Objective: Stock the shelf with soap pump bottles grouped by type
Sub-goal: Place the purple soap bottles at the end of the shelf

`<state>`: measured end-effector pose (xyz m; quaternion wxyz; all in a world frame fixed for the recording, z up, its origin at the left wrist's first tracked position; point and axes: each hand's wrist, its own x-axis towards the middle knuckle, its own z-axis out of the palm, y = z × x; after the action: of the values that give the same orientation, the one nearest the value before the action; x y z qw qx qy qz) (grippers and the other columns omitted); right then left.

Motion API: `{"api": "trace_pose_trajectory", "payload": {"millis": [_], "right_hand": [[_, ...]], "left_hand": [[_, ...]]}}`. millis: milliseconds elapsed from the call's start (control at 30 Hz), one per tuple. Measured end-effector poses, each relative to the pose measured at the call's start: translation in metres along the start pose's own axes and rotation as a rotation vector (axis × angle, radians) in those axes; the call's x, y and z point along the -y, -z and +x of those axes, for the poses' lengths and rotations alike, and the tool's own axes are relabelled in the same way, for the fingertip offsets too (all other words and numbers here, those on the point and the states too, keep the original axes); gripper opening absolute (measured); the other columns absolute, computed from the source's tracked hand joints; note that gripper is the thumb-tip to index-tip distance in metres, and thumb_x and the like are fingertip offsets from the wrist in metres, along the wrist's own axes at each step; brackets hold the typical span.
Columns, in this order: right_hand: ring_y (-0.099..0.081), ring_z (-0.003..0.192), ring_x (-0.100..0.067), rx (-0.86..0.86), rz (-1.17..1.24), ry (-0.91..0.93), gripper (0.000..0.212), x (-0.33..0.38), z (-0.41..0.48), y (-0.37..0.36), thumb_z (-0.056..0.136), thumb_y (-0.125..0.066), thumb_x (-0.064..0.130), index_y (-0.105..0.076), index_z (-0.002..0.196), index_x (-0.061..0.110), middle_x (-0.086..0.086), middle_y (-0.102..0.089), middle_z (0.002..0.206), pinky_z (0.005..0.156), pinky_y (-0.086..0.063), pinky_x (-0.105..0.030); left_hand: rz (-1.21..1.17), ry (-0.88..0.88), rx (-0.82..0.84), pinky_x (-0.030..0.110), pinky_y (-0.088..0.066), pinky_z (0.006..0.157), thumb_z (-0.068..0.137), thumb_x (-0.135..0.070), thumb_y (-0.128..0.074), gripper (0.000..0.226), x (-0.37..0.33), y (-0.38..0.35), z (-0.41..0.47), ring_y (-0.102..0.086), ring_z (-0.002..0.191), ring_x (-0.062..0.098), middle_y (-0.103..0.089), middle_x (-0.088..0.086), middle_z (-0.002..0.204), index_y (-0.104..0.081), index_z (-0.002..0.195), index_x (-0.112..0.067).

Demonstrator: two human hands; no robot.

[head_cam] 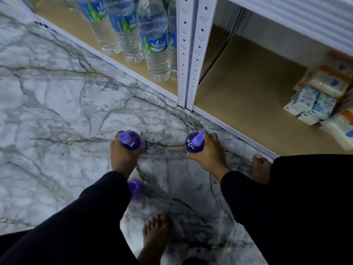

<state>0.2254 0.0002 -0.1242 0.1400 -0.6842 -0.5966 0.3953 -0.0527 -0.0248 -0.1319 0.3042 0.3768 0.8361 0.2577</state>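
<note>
left grip and right grip both clenched.

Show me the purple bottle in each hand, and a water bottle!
Left purple bottle [133, 143]: head view, its shoulder.
Right purple bottle [189, 145]: head view, its shoulder.
Water bottle [156, 44]: head view, its label.

Setting: a shop. Slotted uprights are carrying a low shelf. Identical water bottles are standing in rows on it, and stacked packs are lying in the next bay. A marble-look floor is running alongside.
</note>
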Motion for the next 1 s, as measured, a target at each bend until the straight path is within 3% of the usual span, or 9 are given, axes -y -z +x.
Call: {"api": "trace_pose_trajectory", "payload": {"millis": [133,300,400,500,567,633,800,900,1000], "right_hand": [[-0.053,0.114,-0.026,-0.053,0.040,-0.003,0.084,0.004,-0.013,0.009,0.063,-0.091,0.032,-0.051,0.136,0.019,-0.003,-0.046,0.122,0.096,-0.047,-0.036],[-0.055,0.101,-0.015,-0.116,0.182,0.040,0.061,0.028,-0.039,0.044,0.060,-0.090,0.025,-0.052,0.106,0.035,0.007,-0.049,0.107,0.081,-0.039,-0.024],[-0.056,0.096,-0.012,-0.162,0.239,0.073,0.063,0.047,-0.054,0.074,0.058,-0.089,0.023,-0.051,0.106,0.037,0.007,-0.050,0.108,0.076,-0.041,-0.019],[-0.057,0.092,-0.006,-0.233,0.310,0.115,0.061,0.066,-0.071,0.111,0.056,-0.088,0.023,-0.055,0.107,0.033,0.008,-0.052,0.113,0.073,-0.042,-0.010],[-0.061,0.097,-0.009,-0.278,0.358,0.151,0.063,0.079,-0.083,0.136,0.050,-0.085,0.032,-0.058,0.108,0.031,0.008,-0.055,0.115,0.082,-0.051,-0.022],[-0.064,0.101,-0.012,-0.325,0.418,0.200,0.069,0.093,-0.093,0.163,0.045,-0.081,0.039,-0.061,0.111,0.033,0.007,-0.058,0.116,0.089,-0.055,-0.037],[-0.065,0.089,0.000,-0.409,0.516,0.319,0.053,0.138,-0.124,0.247,0.059,-0.091,0.019,-0.061,0.101,0.032,0.010,-0.066,0.104,0.078,-0.051,-0.021],[-0.067,0.096,-0.008,-0.461,0.588,0.353,0.066,0.158,-0.138,0.293,0.062,-0.092,0.022,-0.054,0.115,0.028,0.007,-0.067,0.111,0.087,-0.053,-0.027],[-0.068,0.094,-0.008,-0.499,0.669,0.347,0.066,0.176,-0.149,0.334,0.067,-0.091,0.022,-0.052,0.121,0.021,0.008,-0.067,0.109,0.080,-0.054,-0.027]], "left_hand": [[0.024,-0.146,0.051,0.028,-0.041,0.076,0.063,-0.028,-0.086,0.055,-0.018,0.002,-0.011,-0.057,0.099,0.026,-0.063,-0.001,0.099,-0.062,0.112,-0.018],[-0.001,-0.247,0.170,0.031,-0.055,0.079,0.051,-0.039,-0.083,0.062,-0.063,0.018,-0.028,-0.066,0.095,0.017,-0.066,0.000,0.103,-0.063,0.110,-0.033],[-0.041,-0.331,0.212,0.017,-0.044,0.070,0.058,-0.025,-0.086,0.057,-0.103,0.036,-0.046,-0.065,0.092,0.012,-0.068,-0.003,0.102,-0.064,0.109,-0.031],[-0.128,-0.430,0.237,0.023,-0.045,0.074,0.057,-0.017,-0.086,0.058,-0.149,0.059,-0.071,-0.065,0.090,0.012,-0.069,-0.008,0.098,-0.057,0.100,-0.043],[-0.167,-0.505,0.243,0.026,-0.050,0.079,0.053,-0.024,-0.084,0.062,-0.179,0.075,-0.086,-0.067,0.090,0.009,-0.070,-0.011,0.097,-0.055,0.101,-0.049],[-0.197,-0.572,0.263,0.028,-0.053,0.083,0.055,-0.024,-0.088,0.066,-0.211,0.090,-0.101,-0.068,0.092,0.009,-0.069,-0.010,0.102,-0.055,0.110,-0.040],[-0.261,-0.731,0.309,0.022,-0.055,0.079,0.057,-0.026,-0.092,0.079,-0.296,0.125,-0.136,-0.068,0.101,0.015,-0.062,0.002,0.116,-0.042,0.118,-0.028],[-0.295,-0.810,0.321,0.026,-0.057,0.079,0.055,-0.032,-0.090,0.076,-0.346,0.141,-0.157,-0.070,0.094,0.015,-0.062,0.004,0.111,-0.044,0.115,-0.025],[-0.391,-0.850,0.318,0.022,-0.056,0.071,0.069,-0.012,-0.089,0.063,-0.386,0.146,-0.174,-0.070,0.086,0.007,-0.065,0.000,0.106,-0.050,0.118,-0.021]]}}
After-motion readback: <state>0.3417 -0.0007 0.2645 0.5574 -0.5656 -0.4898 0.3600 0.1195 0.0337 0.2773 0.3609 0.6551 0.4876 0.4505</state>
